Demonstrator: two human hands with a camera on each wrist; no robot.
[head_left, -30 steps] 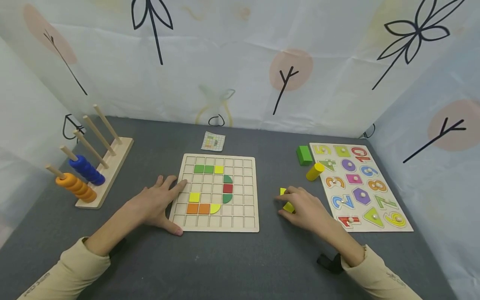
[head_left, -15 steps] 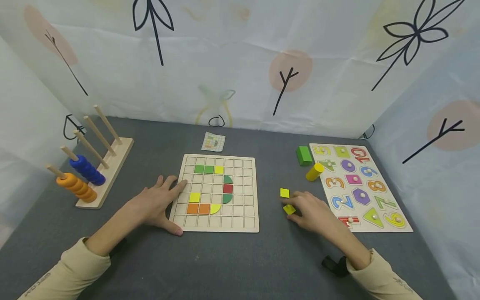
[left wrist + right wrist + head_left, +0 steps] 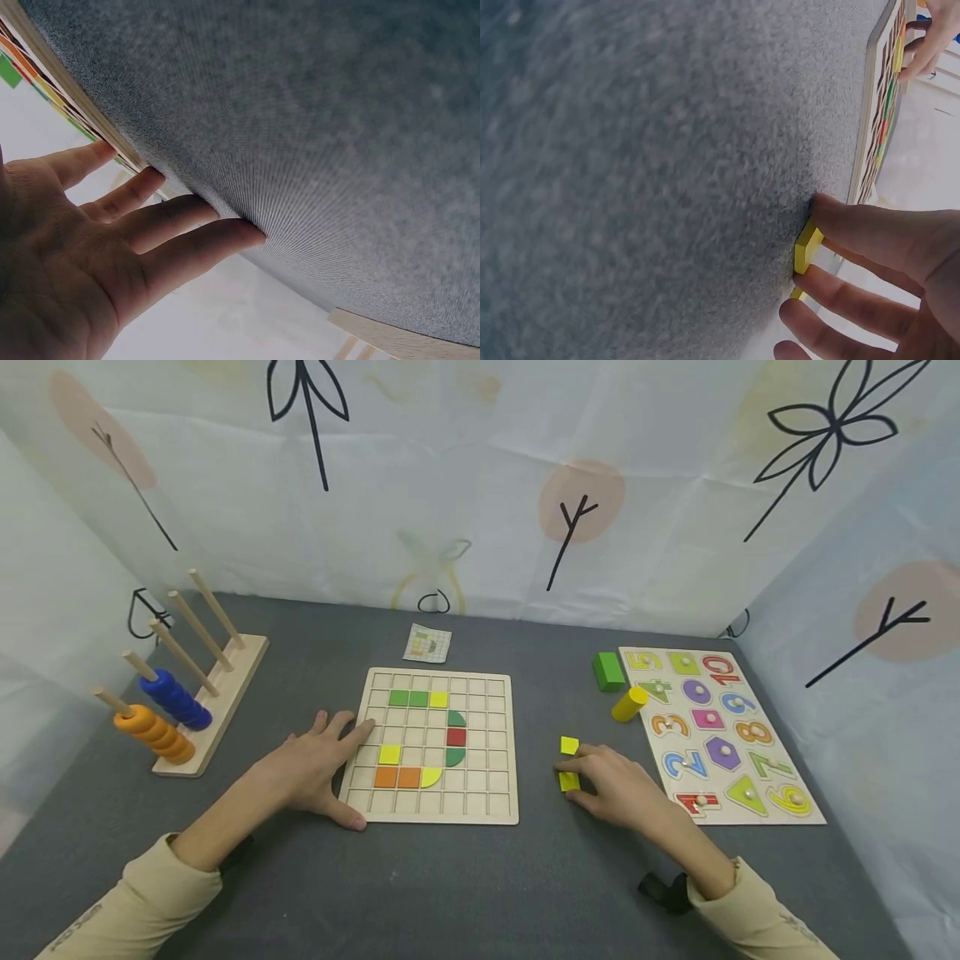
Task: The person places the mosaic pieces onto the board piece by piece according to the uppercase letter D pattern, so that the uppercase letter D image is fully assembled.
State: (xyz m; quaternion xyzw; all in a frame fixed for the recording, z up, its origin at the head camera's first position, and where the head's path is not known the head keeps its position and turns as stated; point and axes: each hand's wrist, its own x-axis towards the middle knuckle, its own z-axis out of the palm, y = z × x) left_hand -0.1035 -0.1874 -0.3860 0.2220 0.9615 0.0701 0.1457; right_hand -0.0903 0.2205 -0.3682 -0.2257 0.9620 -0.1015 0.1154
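Right hand (image 3: 618,787) has slid its yellow square tile (image 3: 569,782) leftward, fingers pinching it on the table (image 3: 465,877); left hand (image 3: 318,764), fingers spread, rests against the wooden grid board (image 3: 495,814).

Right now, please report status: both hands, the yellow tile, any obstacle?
Left hand flat, steadying grid board. Right hand pinches yellow tile on the mat. Second yellow tile lies just beyond; path to board looks free.

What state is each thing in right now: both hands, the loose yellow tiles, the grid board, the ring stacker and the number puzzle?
Left hand: flat, fingers straight, pressing grid board's left edge.
Right hand: pinching near yellow tile.
Far yellow tile: loose on the mat.
Grid board: partly filled.
Ring stacker: two pegs loaded, three bare.
Number puzzle: pieces seated.
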